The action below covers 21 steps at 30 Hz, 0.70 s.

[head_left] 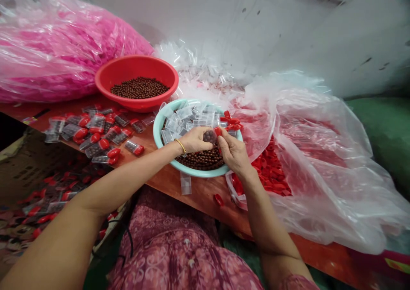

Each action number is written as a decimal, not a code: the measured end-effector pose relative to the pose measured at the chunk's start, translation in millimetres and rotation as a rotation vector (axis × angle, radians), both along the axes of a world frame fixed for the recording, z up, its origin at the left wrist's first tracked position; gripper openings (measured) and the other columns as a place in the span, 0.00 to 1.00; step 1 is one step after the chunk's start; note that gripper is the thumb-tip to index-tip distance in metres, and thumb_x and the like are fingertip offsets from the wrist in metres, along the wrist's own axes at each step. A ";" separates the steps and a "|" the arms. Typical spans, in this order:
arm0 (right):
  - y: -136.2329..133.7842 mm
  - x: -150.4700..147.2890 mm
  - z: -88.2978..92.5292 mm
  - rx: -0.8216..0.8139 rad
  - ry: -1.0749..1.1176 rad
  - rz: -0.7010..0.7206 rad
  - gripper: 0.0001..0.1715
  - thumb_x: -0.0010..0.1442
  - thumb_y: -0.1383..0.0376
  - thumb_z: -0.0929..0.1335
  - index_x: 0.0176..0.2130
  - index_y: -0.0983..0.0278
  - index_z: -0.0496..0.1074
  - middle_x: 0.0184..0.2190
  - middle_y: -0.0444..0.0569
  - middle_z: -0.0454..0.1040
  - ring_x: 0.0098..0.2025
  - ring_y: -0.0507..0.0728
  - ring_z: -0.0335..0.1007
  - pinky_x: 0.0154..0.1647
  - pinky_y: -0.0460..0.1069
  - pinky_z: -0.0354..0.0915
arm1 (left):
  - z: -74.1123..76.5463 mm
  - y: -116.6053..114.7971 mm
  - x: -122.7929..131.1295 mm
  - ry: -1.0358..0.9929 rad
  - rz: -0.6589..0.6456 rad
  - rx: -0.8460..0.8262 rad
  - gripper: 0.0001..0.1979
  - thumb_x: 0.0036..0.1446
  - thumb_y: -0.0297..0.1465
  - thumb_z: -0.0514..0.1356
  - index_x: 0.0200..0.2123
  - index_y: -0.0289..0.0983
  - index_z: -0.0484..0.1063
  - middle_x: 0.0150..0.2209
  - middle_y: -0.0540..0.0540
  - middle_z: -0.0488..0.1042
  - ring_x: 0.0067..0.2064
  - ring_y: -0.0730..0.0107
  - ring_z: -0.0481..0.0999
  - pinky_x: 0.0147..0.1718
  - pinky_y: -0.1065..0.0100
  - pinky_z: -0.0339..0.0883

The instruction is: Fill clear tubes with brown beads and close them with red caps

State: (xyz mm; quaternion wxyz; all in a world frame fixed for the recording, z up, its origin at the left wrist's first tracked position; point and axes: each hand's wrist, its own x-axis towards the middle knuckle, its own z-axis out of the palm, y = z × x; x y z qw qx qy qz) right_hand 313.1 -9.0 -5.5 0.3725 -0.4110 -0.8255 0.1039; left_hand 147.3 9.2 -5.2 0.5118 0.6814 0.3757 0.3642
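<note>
Over a teal bowl [157, 130] of brown beads and clear plastic vials, my left hand [194, 139] is closed round a small clear vial [209, 136] filled with brown beads. My right hand [233, 151] pinches a red cap [218, 131] at the vial's open end. Both hands hover just above the beads [201, 159] in the bowl. A gold bangle sits on my left wrist.
A red bowl [134, 68] of brown beads stands behind. Capped, filled vials [96, 136] lie at left on the wooden table, more in a box below. A clear bag of red caps [272, 174] lies at right, a pink bag [57, 51] far left. One red cap [219, 200] rests near the table edge.
</note>
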 end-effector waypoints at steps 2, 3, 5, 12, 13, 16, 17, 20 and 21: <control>0.0 2.1 -1.4 0.034 -0.088 0.008 0.27 0.66 0.58 0.55 0.57 0.67 0.66 0.41 0.56 0.78 0.41 0.58 0.75 0.42 0.51 0.70 | -0.7 -1.2 -0.5 0.003 0.003 0.011 0.07 0.38 0.30 0.56 0.25 0.35 0.61 0.19 0.57 0.60 0.22 0.79 0.59 0.22 0.74 0.52; -0.2 3.5 -1.9 0.046 -0.145 0.015 0.28 0.66 0.58 0.55 0.58 0.68 0.65 0.41 0.57 0.78 0.40 0.59 0.75 0.41 0.52 0.70 | -1.2 -1.6 -0.6 0.011 0.004 0.018 0.07 0.38 0.30 0.56 0.24 0.36 0.61 0.19 0.57 0.60 0.22 0.79 0.59 0.22 0.74 0.52; -1.0 6.5 -2.5 0.069 -0.262 0.017 0.31 0.66 0.56 0.54 0.57 0.72 0.65 0.37 0.59 0.79 0.37 0.60 0.76 0.38 0.52 0.70 | -2.3 -1.8 -0.6 0.069 0.007 0.041 0.06 0.37 0.30 0.56 0.22 0.36 0.60 0.19 0.57 0.59 0.22 0.79 0.58 0.22 0.73 0.52; 0.7 14.3 7.3 -0.005 -0.169 0.003 0.33 0.65 0.50 0.55 0.45 0.70 0.76 0.26 0.54 0.77 0.25 0.56 0.71 0.27 0.50 0.66 | 0.4 -3.3 7.0 0.221 0.043 0.097 0.07 0.37 0.31 0.57 0.21 0.36 0.62 0.19 0.56 0.60 0.24 0.77 0.60 0.24 0.73 0.53; 3.4 13.2 10.4 -0.037 -0.047 -0.017 0.33 0.65 0.49 0.55 0.40 0.67 0.78 0.23 0.51 0.75 0.24 0.55 0.70 0.27 0.49 0.65 | 1.9 -3.9 9.2 0.195 0.037 0.087 0.07 0.37 0.31 0.57 0.22 0.36 0.62 0.20 0.56 0.60 0.24 0.77 0.60 0.24 0.73 0.53; 16.5 2.0 16.0 -0.150 0.385 -0.140 0.37 0.64 0.45 0.53 0.30 0.64 0.77 0.18 0.47 0.69 0.21 0.52 0.65 0.24 0.48 0.62 | 6.0 -5.4 13.0 0.196 -0.031 0.107 0.06 0.38 0.31 0.57 0.21 0.36 0.61 0.19 0.56 0.58 0.23 0.78 0.59 0.23 0.73 0.53; 22.0 -3.9 15.9 -0.210 0.509 -0.164 0.39 0.63 0.44 0.51 0.30 0.64 0.76 0.19 0.46 0.68 0.20 0.51 0.64 0.23 0.48 0.62 | 7.0 -5.6 12.8 0.232 -0.052 0.130 0.06 0.38 0.30 0.57 0.20 0.36 0.61 0.18 0.56 0.58 0.23 0.78 0.59 0.23 0.73 0.53; 36.3 -21.9 10.8 -0.418 0.659 -0.135 0.41 0.62 0.41 0.48 0.39 0.63 0.75 0.27 0.47 0.71 0.25 0.51 0.66 0.25 0.47 0.63 | 8.4 -5.6 8.7 0.366 -0.067 0.219 0.05 0.37 0.28 0.58 0.20 0.35 0.63 0.18 0.56 0.59 0.22 0.77 0.59 0.22 0.73 0.53; 39.1 -26.3 8.8 -0.462 0.638 -0.112 0.41 0.62 0.41 0.47 0.43 0.62 0.74 0.32 0.48 0.72 0.29 0.51 0.68 0.29 0.48 0.65 | 8.3 -5.3 6.8 0.413 -0.060 0.255 0.04 0.38 0.28 0.58 0.20 0.35 0.64 0.18 0.55 0.60 0.22 0.76 0.60 0.23 0.73 0.53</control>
